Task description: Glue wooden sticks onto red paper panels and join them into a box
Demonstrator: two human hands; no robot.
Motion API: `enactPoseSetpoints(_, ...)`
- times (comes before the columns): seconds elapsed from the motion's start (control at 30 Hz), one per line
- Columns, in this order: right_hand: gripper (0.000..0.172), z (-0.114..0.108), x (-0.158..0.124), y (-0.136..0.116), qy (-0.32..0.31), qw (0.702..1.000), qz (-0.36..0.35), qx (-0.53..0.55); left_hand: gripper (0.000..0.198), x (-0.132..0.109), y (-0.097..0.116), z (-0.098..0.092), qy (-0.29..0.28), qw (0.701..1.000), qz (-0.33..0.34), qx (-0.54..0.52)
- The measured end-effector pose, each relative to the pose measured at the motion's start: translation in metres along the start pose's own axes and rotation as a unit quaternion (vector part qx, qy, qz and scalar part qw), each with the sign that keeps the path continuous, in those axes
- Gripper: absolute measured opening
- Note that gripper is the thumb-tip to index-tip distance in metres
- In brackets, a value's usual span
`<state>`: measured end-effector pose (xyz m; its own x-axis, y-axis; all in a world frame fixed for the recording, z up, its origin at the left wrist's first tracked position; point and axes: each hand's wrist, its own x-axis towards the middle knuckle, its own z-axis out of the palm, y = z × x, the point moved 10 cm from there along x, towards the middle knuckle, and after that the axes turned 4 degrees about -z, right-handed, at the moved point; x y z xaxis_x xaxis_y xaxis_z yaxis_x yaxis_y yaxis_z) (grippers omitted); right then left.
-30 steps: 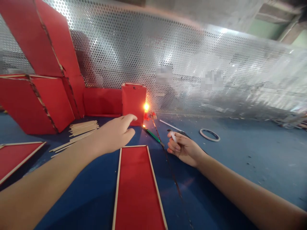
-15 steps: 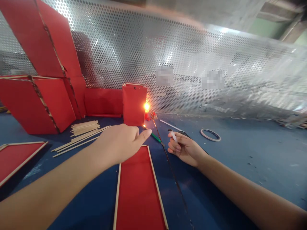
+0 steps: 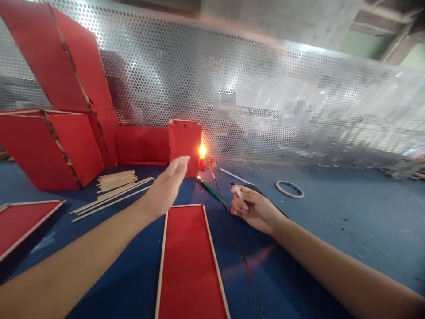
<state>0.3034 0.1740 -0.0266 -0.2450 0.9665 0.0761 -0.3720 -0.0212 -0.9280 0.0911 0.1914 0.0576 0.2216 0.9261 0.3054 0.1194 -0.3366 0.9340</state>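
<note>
My right hand (image 3: 255,208) is closed around a short, whitish glue stick (image 3: 238,191) with a blackened tip pointing up and left. My left hand (image 3: 168,184) is raised in front of a small upright red box (image 3: 179,141), its thumb and fingers stretched forward; some fingers are hidden and nothing shows in it. Below the hands lies a flat red panel (image 3: 191,261) edged with thin wooden sticks. A small flame (image 3: 202,150) burns on a red candle (image 3: 202,164) beside the box. Between the hands lies a green-handled knife (image 3: 210,190).
Loose wooden sticks (image 3: 116,186) are piled on the left, near a second framed red panel (image 3: 26,221). Tall red boxes (image 3: 66,141) stand behind them. A tape roll (image 3: 289,189) and a thin white rod (image 3: 235,176) lie right. Perforated metal sheet (image 3: 182,66) backs the blue table.
My left hand has lifted away from over the panel's far end, moving up and left, and its fingers have stretched out. My right hand keeps its hold, nearly still.
</note>
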Motion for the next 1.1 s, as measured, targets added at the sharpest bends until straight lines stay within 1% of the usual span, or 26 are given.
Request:
enactPoseSetpoints(0.07,0.011,0.0,0.0,0.0,0.001,1.0,0.0,0.001,0.067,0.002,0.004,0.004,-0.01,0.99,-0.013,-0.137)
enactPoseSetpoints(0.13,0.012,0.0,0.0,0.0,0.002,1.0,-0.002,0.002,0.062,0.001,0.003,0.015,-0.056,0.942,-0.071,-0.323)
enactPoseSetpoints(0.17,0.012,0.0,-0.001,-0.001,0.002,1.0,-0.003,0.003,0.065,-0.002,0.005,0.026,-0.113,0.914,-0.105,-0.375)
enactPoseSetpoints(0.2,0.013,0.0,-0.001,-0.001,0.001,1.0,-0.004,0.003,0.07,-0.007,0.009,0.039,-0.187,0.89,-0.135,-0.393)
enactPoseSetpoints(0.23,0.013,0.0,-0.001,-0.001,0.001,1.0,-0.004,0.003,0.076,-0.016,0.014,0.05,-0.273,0.876,-0.156,-0.365)
enactPoseSetpoints(0.27,0.013,0.001,-0.001,-0.001,0.0,1.0,-0.004,0.003,0.079,-0.028,0.016,0.058,-0.355,0.868,-0.169,-0.302)
enactPoseSetpoints(0.3,0.012,0.001,-0.001,-0.001,0.001,1.0,-0.003,0.004,0.078,-0.04,0.014,0.062,-0.417,0.866,-0.174,-0.213)
enactPoseSetpoints(0.33,0.012,0.001,-0.001,-0.001,0.001,1.0,-0.003,0.004,0.074,-0.049,0.01,0.06,-0.454,0.867,-0.173,-0.11)
enactPoseSetpoints(0.37,0.012,0.001,-0.001,-0.001,0.002,1.0,-0.003,0.004,0.067,-0.051,0.003,0.052,-0.452,0.876,-0.167,0.004)
enactPoseSetpoints(0.4,0.012,0.0,-0.001,-0.001,0.003,1.0,-0.003,0.004,0.061,-0.049,-0.002,0.041,-0.426,0.884,-0.155,0.111)
enactPoseSetpoints(0.43,0.012,0.0,-0.001,-0.001,0.003,1.0,-0.002,0.004,0.057,-0.042,-0.003,0.029,-0.376,0.895,-0.136,0.195)
enactPoseSetpoints(0.5,0.014,0.0,-0.001,-0.001,0.004,1.0,-0.002,0.003,0.061,-0.026,0.003,0.001,-0.231,0.904,-0.092,0.347)
enactPoseSetpoints(0.57,0.015,-0.001,-0.001,-0.001,0.003,1.0,-0.003,0.002,0.067,-0.016,0.012,-0.019,-0.092,0.89,-0.061,0.442)
enactPoseSetpoints(0.6,0.015,-0.001,-0.001,-0.001,0.003,1.0,-0.004,0.002,0.071,-0.013,0.015,-0.022,-0.049,0.888,-0.046,0.454)
enactPoseSetpoints(0.63,0.014,0.0,0.0,-0.001,0.003,1.0,-0.005,0.001,0.074,-0.01,0.016,-0.02,-0.028,0.902,-0.027,0.43)
enactPoseSetpoints(0.7,0.013,0.0,0.0,-0.001,0.002,1.0,-0.005,0.0,0.076,-0.005,0.017,-0.01,-0.035,0.963,0.014,0.268)
enactPoseSetpoints(0.73,0.012,0.0,0.0,-0.001,0.002,1.0,-0.005,-0.001,0.077,-0.003,0.019,-0.004,-0.047,0.985,0.031,0.161)
enactPoseSetpoints(0.77,0.011,0.0,0.0,-0.001,0.002,1.0,-0.005,-0.001,0.075,-0.002,0.021,-0.001,-0.055,0.996,0.04,0.05)
enactPoseSetpoints(0.87,0.011,0.001,0.0,-0.002,0.002,1.0,-0.006,-0.002,0.073,0.001,0.023,0.007,-0.083,0.99,0.012,-0.113)
enactPoseSetpoints(0.9,0.011,0.001,-0.001,-0.002,0.002,1.0,-0.006,-0.001,0.073,0.0,0.019,0.015,-0.119,0.975,-0.037,-0.186)
enactPoseSetpoints(0.93,0.011,0.001,-0.001,-0.001,0.002,1.0,-0.005,-0.001,0.075,-0.004,0.018,0.025,-0.175,0.955,-0.084,-0.225)
enactPoseSetpoints(0.97,0.011,0.001,-0.001,-0.001,0.002,1.0,-0.004,-0.001,0.08,-0.012,0.017,0.038,-0.246,0.934,-0.127,-0.227)
enactPoseSetpoints(1.0,0.011,0.001,-0.001,-0.001,0.002,1.0,-0.003,-0.001,0.083,-0.023,0.014,0.048,-0.315,0.913,-0.169,-0.198)
enactPoseSetpoints(1.03,0.011,0.001,-0.002,-0.001,0.002,1.0,-0.002,-0.001,0.087,-0.034,0.009,0.053,-0.368,0.899,-0.2,-0.128)
enactPoseSetpoints(1.07,0.011,0.001,-0.002,-0.002,0.002,1.0,-0.002,-0.002,0.088,-0.042,0.0,0.052,-0.393,0.892,-0.22,-0.034)
enactPoseSetpoints(1.1,0.01,0.001,-0.002,-0.002,0.002,1.0,-0.002,-0.002,0.087,-0.043,-0.009,0.044,-0.385,0.891,-0.227,0.075)
